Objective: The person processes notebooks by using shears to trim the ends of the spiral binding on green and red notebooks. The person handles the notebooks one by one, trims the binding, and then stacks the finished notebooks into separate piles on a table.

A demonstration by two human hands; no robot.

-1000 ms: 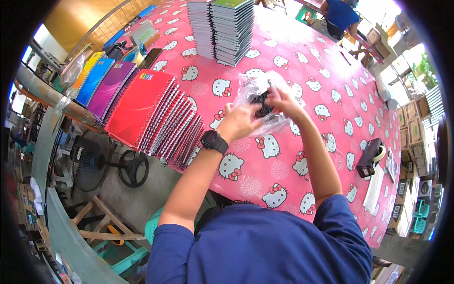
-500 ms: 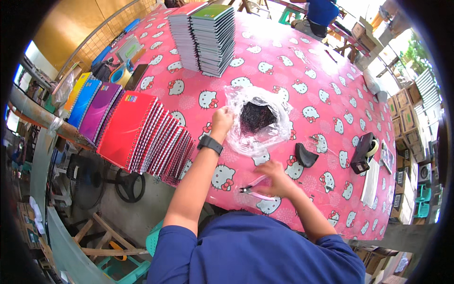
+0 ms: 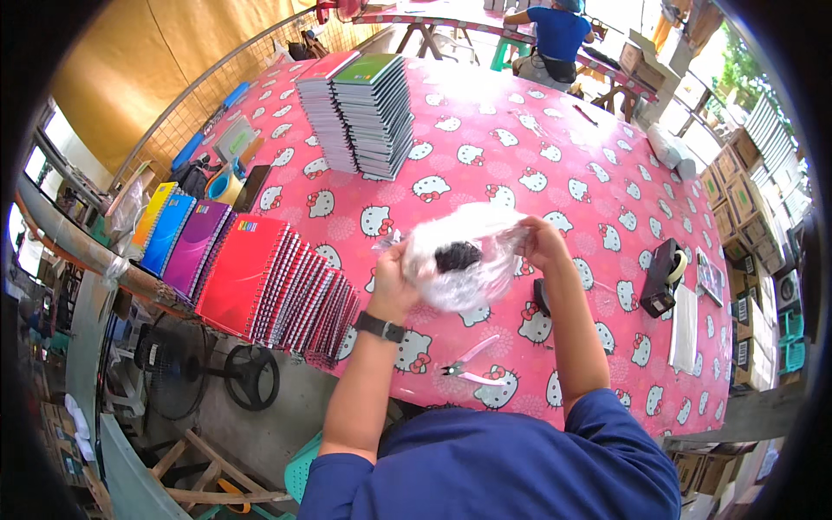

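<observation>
Loose film, dark load: a clear plastic bag (image 3: 472,293) hangs between two bare hands at the centre of the frame, its dark contents (image 3: 458,256) showing in the middle. The contents could spill across the pink tablecloth (image 3: 598,364) if one side slipped or the bag tipped; a hard tug in opposite directions might split the thin film. A dropped bag could also land on the pink-handled pliers (image 3: 459,368), lying just below it in the lower centre.

The left hand (image 3: 395,282) has its fingers curled in around the bag's left edge — some of the tips are hidden by plastic. The right hand (image 3: 544,243) pinches the upper right edge, thumb and fingers nearly together on the gathered film. Whether the bag's underside touches the cloth cannot be told.
</observation>
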